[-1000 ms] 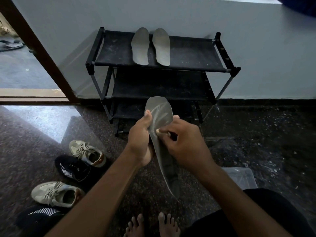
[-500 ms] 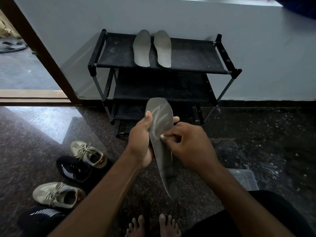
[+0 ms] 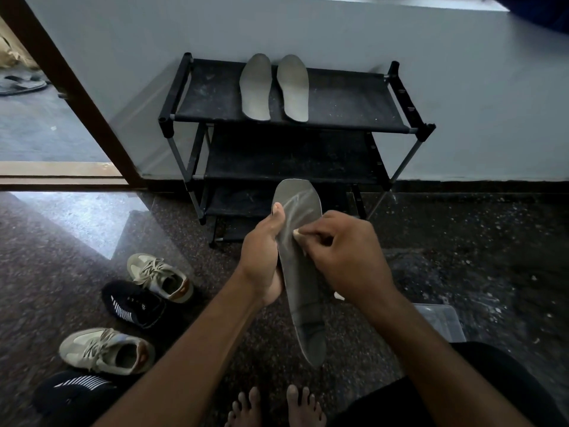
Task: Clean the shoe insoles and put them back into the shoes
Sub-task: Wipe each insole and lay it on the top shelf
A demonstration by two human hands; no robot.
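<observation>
Because the insole is thin, light and bendy, it will likely flop or curl if held by one end alone. The best hold is along a long edge near the middle, with a thumb on the face to brace it against rubbing. That is how it is held now, in the air just in front of the shoe rack, toe end up and overlapping the rack's lowest shelf.

The left grip clasps the insole's left edge, thumb laid up along the face. The right grip pinches a small pale wipe and presses it onto the upper part of the face, where faint streaks show. Hard pressure there could buckle the insole, so support from behind matters.

Two more insoles lie side by side on the rack's top shelf. The beige sneakers and black sneakers sit on the floor left of the rack, nearer the person.

Compared with half a second ago, the wipe has moved up the insole toward the toe. The left grip keeps the same hold, and everything on and beside the rack is unmoved.
</observation>
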